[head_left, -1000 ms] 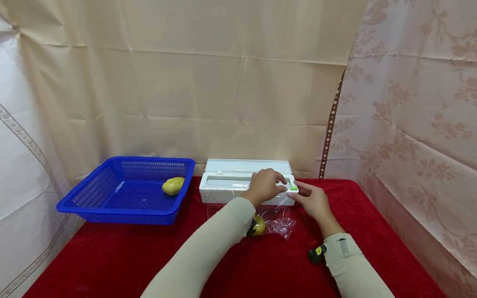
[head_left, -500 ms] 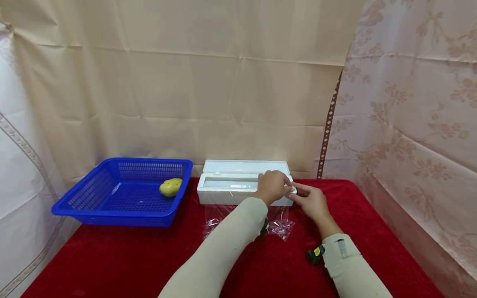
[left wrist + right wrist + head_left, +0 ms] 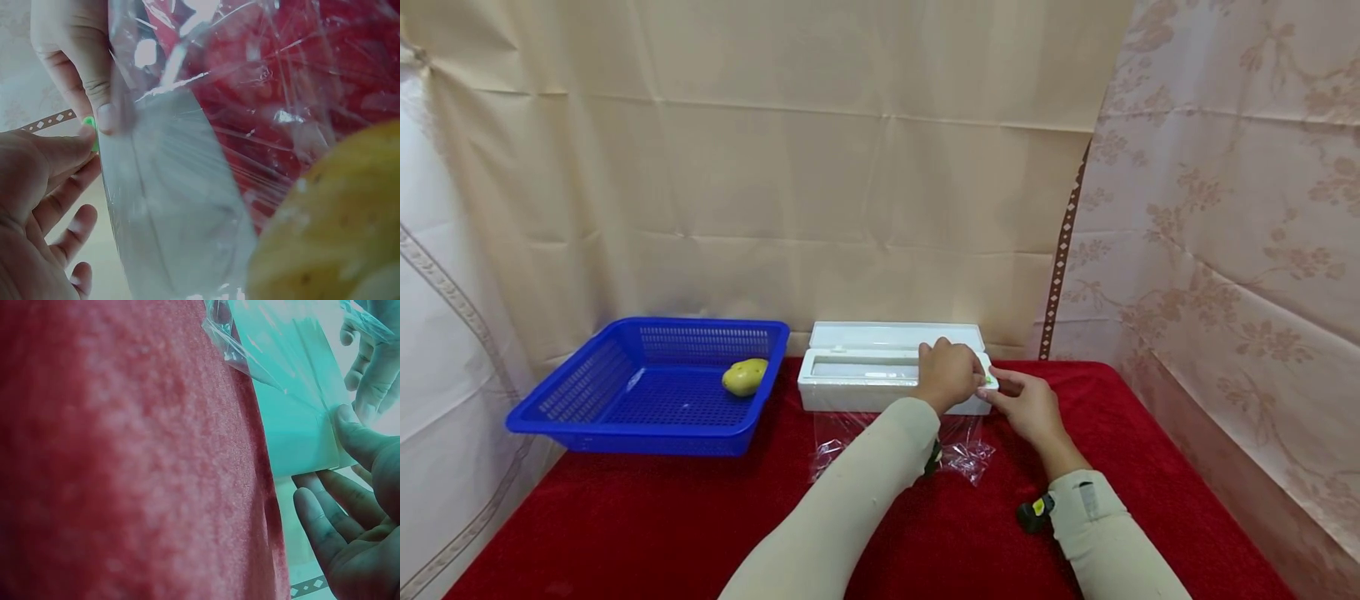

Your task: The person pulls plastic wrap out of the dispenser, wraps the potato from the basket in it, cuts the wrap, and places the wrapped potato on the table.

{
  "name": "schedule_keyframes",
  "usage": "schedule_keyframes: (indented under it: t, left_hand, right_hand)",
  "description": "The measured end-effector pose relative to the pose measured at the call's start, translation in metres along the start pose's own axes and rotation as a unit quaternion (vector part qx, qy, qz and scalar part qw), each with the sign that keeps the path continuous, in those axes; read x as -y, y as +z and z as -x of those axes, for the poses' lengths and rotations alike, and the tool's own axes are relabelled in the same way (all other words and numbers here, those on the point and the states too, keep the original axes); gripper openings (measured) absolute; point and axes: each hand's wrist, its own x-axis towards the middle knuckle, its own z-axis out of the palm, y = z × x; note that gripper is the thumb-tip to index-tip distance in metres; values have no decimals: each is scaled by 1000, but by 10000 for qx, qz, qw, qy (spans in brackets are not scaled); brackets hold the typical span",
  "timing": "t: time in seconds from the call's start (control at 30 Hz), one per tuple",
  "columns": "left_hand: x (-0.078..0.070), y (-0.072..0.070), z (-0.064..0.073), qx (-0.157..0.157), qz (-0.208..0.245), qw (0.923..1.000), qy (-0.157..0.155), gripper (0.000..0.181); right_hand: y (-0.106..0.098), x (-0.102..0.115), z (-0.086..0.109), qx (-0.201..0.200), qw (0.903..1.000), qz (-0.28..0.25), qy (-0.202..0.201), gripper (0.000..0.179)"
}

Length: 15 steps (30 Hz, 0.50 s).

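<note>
A white cling film dispenser stands on the red cloth with its lid raised. Clear cling film hangs down over its front onto the cloth. At the dispenser's right end, my left hand pinches the small green slider between thumb and fingertips. My right hand grips that same end corner, its thumb on the film-covered front in the right wrist view. A yellow potato appears close by in the left wrist view; my left forearm hides it in the head view.
A blue plastic basket stands on the left of the table, with another yellow potato against its right side. Behind the dispenser hangs a beige curtain. A floral curtain borders the right.
My left hand has shifted right along the dispenser and taken hold of the green slider. Its forearm now covers the potato near the film. My right hand stays at the end corner.
</note>
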Motion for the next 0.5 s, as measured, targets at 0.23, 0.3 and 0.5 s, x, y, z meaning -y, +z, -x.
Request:
schedule_keyframes:
  t: [0.23, 0.3, 0.5]
  left_hand:
    - [2, 0, 1, 7, -189, 9998, 77, 9]
    - [2, 1, 0, 10, -233, 9997, 88, 10]
    - [4, 0, 1, -21, -224, 9997, 114, 10]
  right_hand:
    - [1, 3, 1, -43, 9999, 140, 72, 54]
    - [0, 4, 2, -78, 9997, 208, 79, 54]
    - [0, 5, 2, -160, 9991, 377, 94, 55]
